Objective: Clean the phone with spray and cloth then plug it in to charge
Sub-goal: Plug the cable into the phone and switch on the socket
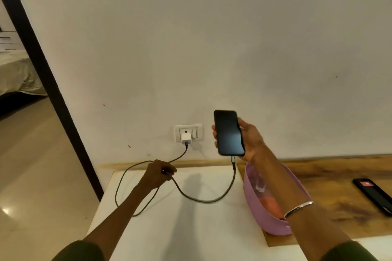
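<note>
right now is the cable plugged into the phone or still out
Plugged in: the cable runs from the white charger in the wall socket up into the bottom edge of the phone, held in the right hand.

Phone on the charger, held up by the wall.

The black phone (229, 133) stands nearly upright in the air, dark screen facing out, in front of the white wall just right of the socket. A dark cable (203, 199) is plugged into its bottom edge, sags in a loop over the white tabletop, and runs up to the white charger (186, 138) seated in the wall socket.
</note>
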`<state>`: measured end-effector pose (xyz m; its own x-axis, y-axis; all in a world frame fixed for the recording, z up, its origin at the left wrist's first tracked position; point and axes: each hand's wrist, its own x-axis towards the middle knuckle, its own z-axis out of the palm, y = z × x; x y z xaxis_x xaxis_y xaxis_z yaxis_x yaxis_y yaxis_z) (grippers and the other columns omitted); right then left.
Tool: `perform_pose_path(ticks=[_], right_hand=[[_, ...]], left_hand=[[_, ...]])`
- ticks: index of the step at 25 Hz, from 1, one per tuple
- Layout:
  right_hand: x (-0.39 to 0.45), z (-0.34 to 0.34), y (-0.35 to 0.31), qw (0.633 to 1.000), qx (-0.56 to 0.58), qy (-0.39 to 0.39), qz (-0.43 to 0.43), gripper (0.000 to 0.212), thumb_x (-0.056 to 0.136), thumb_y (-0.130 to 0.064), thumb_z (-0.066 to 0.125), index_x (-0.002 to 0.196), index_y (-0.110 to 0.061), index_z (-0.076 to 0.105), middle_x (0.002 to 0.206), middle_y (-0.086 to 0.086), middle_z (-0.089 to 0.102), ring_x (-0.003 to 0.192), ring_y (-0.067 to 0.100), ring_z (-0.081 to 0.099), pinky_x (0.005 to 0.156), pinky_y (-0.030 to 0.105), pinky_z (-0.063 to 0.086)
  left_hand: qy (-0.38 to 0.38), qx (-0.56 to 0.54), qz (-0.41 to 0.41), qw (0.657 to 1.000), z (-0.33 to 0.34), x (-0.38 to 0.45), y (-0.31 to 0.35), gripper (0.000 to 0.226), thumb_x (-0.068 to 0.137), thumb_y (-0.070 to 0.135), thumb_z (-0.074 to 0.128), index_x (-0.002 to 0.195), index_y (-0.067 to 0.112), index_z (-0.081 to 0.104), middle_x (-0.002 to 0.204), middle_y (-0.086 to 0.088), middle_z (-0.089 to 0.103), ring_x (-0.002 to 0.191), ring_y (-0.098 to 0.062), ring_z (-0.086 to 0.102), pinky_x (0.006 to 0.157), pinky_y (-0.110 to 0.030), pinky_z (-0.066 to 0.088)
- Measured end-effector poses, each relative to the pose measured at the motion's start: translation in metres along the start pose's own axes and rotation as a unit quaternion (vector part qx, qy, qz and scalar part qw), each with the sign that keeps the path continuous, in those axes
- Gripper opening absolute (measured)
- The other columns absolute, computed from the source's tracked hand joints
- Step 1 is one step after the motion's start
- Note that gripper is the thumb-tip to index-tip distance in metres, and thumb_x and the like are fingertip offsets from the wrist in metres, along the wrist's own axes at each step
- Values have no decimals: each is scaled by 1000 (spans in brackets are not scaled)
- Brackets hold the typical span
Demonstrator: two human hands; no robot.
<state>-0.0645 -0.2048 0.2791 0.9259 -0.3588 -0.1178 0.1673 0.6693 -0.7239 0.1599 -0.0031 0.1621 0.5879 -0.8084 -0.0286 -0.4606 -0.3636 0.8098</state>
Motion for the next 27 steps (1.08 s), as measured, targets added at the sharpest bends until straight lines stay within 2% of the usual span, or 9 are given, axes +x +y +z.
perform_pose_path(ticks=[6, 12, 16, 18, 19, 21, 23, 24, 27], right_hand=[[20, -62, 106, 968, -95, 152, 176, 67, 99, -56, 32, 129, -2, 58, 124, 24, 65, 108, 39, 66, 86, 49, 55], [32, -98, 161, 948, -55, 234, 210, 64, 102, -49, 29, 132, 2, 53, 126, 27, 63, 104, 40, 64, 88, 47, 52], [43, -121, 178, 931, -59, 303, 195, 59, 101, -47, 39, 131, 1, 53, 123, 29, 63, 113, 44, 62, 102, 51, 49], [47, -131, 187, 920, -77, 334, 189, 58, 100, -47, 41, 133, 0, 52, 125, 27, 62, 115, 44, 61, 106, 52, 45], [50, -134, 190, 914, -97, 347, 189, 58, 99, -48, 42, 133, -1, 51, 126, 26, 62, 115, 43, 61, 106, 51, 45], [54, -135, 190, 903, -138, 359, 190, 60, 99, -51, 41, 132, -2, 53, 124, 22, 64, 111, 39, 63, 103, 49, 49], [58, -136, 186, 893, -178, 367, 187, 63, 98, -55, 39, 132, -3, 53, 124, 20, 64, 110, 36, 64, 101, 46, 51], [58, -138, 186, 887, -193, 374, 187, 65, 98, -56, 38, 135, -4, 50, 128, 20, 61, 113, 36, 62, 103, 45, 49], [51, -144, 199, 868, -230, 388, 207, 71, 97, -59, 35, 145, -6, 39, 144, 18, 49, 128, 35, 51, 112, 46, 40]], left_hand=[[-75, 153, 21, 985, 55, -14, -47, 35, 85, -14, 50, 93, 4, 80, 100, -16, 75, 94, -24, 70, 87, -27, 55], [-112, 205, 13, 972, 86, -15, -79, 33, 90, -7, 53, 101, 11, 78, 111, -12, 73, 103, -23, 69, 90, -20, 50], [-116, 242, 71, 961, 111, -32, -76, 45, 91, -3, 48, 126, 19, 66, 141, 1, 56, 131, -15, 52, 107, -16, 35], [-51, 246, 150, 956, 119, -59, -61, 44, 86, -2, 58, 122, 22, 68, 136, 2, 61, 125, -15, 59, 106, -24, 45], [31, 225, 216, 950, 120, -74, -55, 41, 82, -2, 64, 113, 22, 72, 128, 0, 67, 116, -18, 65, 98, -32, 52], [289, 190, 315, 884, 103, -95, -52, 33, 81, 2, 65, 105, 23, 74, 118, 0, 71, 111, -20, 66, 94, -38, 50], [507, 168, 185, 825, 60, -97, -49, 34, 86, 13, 57, 117, 22, 68, 127, -2, 64, 122, -23, 57, 102, -39, 37], [556, 149, 76, 815, 39, -95, -48, 39, 87, 19, 54, 125, 21, 62, 132, -4, 60, 126, -26, 52, 103, -41, 34], [480, 27, -135, 866, 25, -94, -53, 43, 93, 37, 44, 133, 24, 51, 127, -10, 65, 105, -33, 63, 95, -47, 43]])
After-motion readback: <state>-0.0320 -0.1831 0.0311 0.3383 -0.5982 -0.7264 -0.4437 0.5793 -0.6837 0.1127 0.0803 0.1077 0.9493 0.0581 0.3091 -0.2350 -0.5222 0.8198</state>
